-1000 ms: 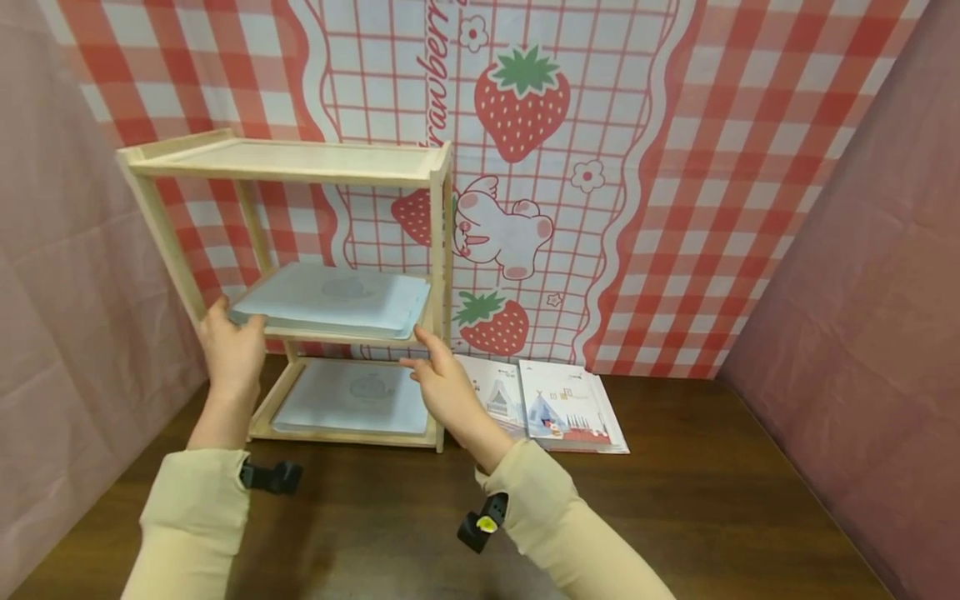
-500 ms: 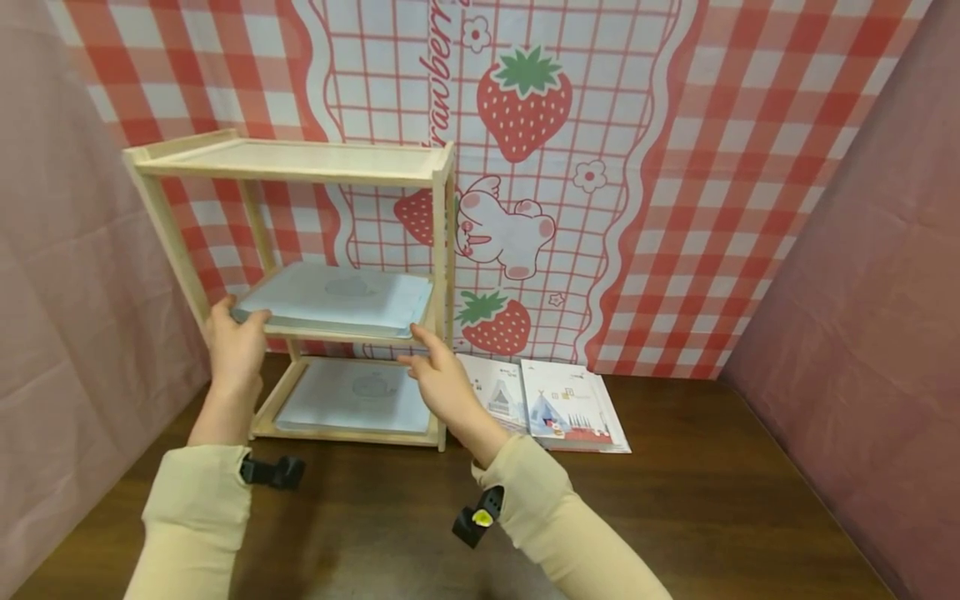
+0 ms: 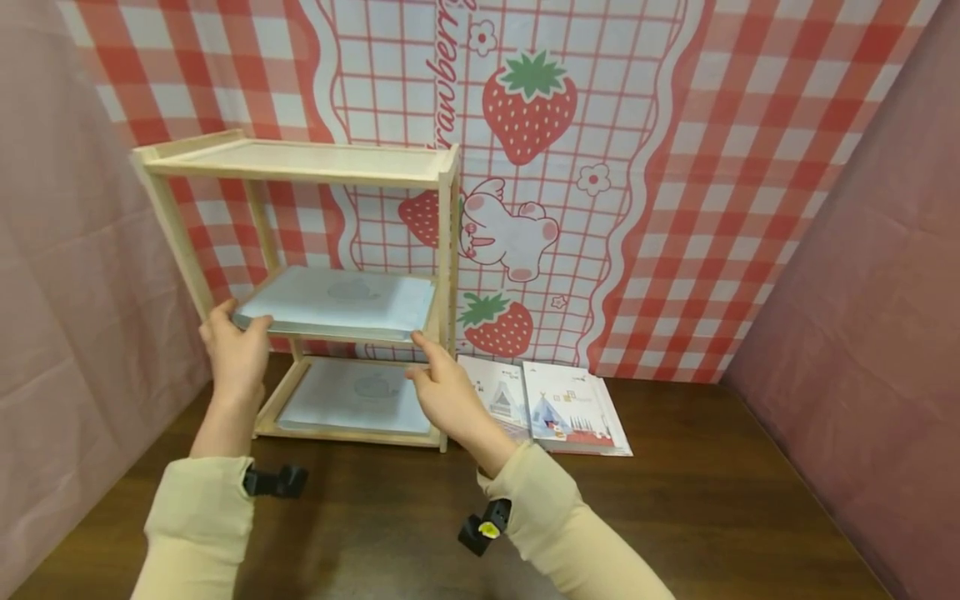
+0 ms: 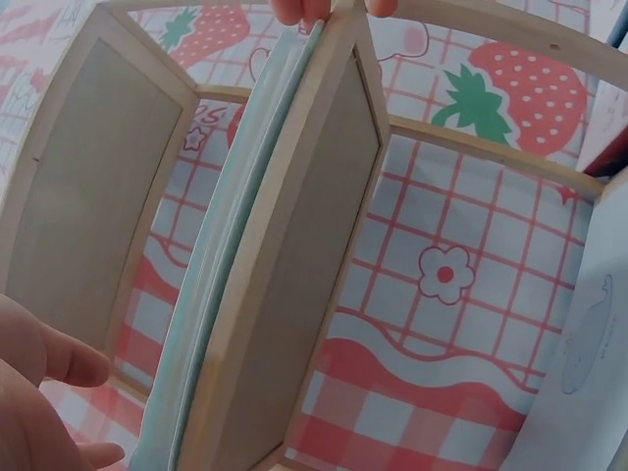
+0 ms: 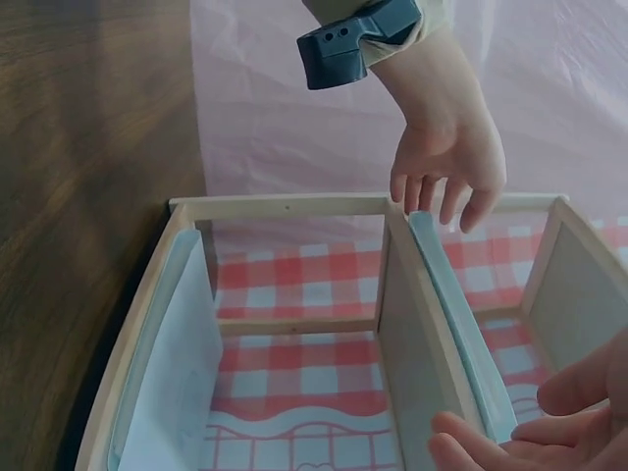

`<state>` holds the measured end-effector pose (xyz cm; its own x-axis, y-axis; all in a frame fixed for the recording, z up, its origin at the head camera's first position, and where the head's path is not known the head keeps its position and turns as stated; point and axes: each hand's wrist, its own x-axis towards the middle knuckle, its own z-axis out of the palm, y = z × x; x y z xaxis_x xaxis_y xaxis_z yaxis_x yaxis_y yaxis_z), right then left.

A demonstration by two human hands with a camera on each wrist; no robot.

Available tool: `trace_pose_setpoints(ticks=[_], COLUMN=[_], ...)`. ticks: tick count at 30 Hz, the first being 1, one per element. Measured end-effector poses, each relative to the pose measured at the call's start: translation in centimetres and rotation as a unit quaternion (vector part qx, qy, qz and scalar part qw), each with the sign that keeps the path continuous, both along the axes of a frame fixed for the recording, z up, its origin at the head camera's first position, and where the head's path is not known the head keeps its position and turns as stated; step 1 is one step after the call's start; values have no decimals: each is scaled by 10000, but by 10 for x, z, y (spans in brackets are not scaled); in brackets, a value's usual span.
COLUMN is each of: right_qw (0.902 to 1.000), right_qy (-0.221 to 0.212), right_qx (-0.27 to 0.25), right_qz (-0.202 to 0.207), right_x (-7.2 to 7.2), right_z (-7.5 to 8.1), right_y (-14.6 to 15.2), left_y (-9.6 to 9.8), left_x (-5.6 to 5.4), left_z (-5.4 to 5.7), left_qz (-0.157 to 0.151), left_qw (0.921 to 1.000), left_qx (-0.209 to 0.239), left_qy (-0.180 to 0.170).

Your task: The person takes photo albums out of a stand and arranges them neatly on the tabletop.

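A stack of pale blue books [image 3: 315, 304] lies flat on the middle shelf of a light wooden rack [image 3: 300, 172], its top cover marked with a grey whale-like shape. At the stack's left end is my left hand [image 3: 236, 358], with thumb and fingers spread about the front left corner. My right hand [image 3: 450, 396] touches the front right corner with its thumb, the other fingers lower by the shelf edge. In the right wrist view, the left hand [image 5: 451, 162] has loosely extended fingers beside the stack's end. The right hand [image 5: 579, 417] is partly cut off there.
Another pale blue book or stack [image 3: 322, 400] lies on the rack's bottom shelf. White illustrated books [image 3: 566, 408] lie on the brown table [image 3: 675, 500] right of the rack. A red checked strawberry cloth [image 3: 720, 208] hangs behind, with a pink cloth [image 3: 847, 317] at the right.
On the middle shelf, the right edges of the stacked books line up more evenly than before. Both hands stay at the stack's front corners, with small shifts; the view has moved slightly.
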<state>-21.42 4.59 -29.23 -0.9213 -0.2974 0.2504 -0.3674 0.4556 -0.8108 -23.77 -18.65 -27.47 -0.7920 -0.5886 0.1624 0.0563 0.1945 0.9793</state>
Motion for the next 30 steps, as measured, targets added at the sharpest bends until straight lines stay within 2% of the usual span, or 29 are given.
trace_pose_setpoints(ticks=[4, 8, 16, 19, 22, 26, 30], right_qw=[9997, 9995, 9983, 9974, 9954, 9936, 9927], right_qy=[202, 179, -46, -276, -440, -441, -400], right_qx=[70, -32, -495, -626, -826, -956, -986], right_qz=[-97, -255, -318, -224, -204, -401, -569], right_x=[4, 4, -6, -11, -15, -19, -19], right_z=[0, 0, 3, 5, 8, 10, 8], right_y=[0, 0, -4, -7, -9, -12, -14], left_y=[0, -1, -9, -11, -11, -10, -10], left_x=[5, 9, 3, 2, 0, -2, 0], left_z=[0, 0, -1, -2, -4, -5, -5], left_qz=[177, 291, 289, 215, -1, -188, -185], left_qw=[9998, 9996, 9993, 9995, 9996, 9988, 9984], left_qx=[-49, 5, 216, 165, 268, 458, 522], left_qy=[20, 52, -109, -175, -92, 55, 81])
